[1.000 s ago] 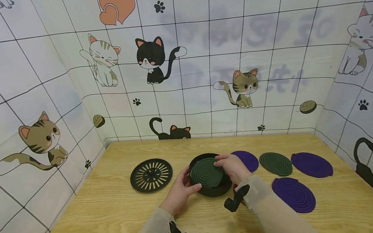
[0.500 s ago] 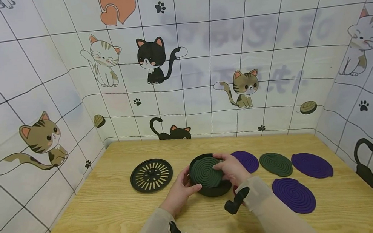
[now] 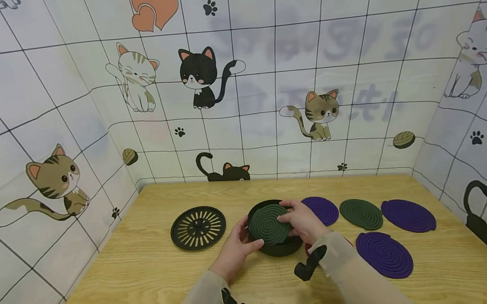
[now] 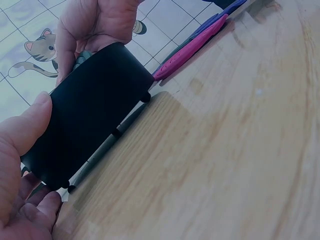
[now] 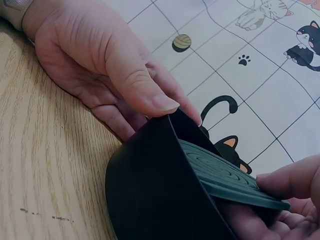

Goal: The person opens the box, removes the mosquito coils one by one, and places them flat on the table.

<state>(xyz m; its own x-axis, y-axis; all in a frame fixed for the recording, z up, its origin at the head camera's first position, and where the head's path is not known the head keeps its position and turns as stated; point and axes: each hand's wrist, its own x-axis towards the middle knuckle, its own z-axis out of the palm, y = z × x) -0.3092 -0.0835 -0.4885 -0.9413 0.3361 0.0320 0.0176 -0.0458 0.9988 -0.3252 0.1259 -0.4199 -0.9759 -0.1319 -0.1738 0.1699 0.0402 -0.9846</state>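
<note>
A round black holder (image 3: pixel 280 250) with small feet (image 4: pixel 146 97) stands on the table between the hands. Inside its rim a dark green spiral coaster (image 3: pixel 269 224) lies tilted, one edge raised, as the right wrist view shows. My left hand (image 3: pixel 234 252) grips the holder's left side, thumb on the rim. My right hand (image 3: pixel 306 222) pinches the green coaster (image 5: pixel 220 172), thumb on top and fingers beneath, partly inside the holder. Whatever lies deeper in the holder is hidden.
A black slotted disc (image 3: pixel 198 228) with a central knob lies left. To the right lie a purple coaster (image 3: pixel 323 210), another green one (image 3: pixel 361 214) and two more purple ones (image 3: pixel 408 215). A pink coaster (image 4: pixel 192 50) sits partly hidden behind my right wrist.
My right hand has shifted slightly left, its fingers further over the green coaster. The left hand and holder stay in place.
</note>
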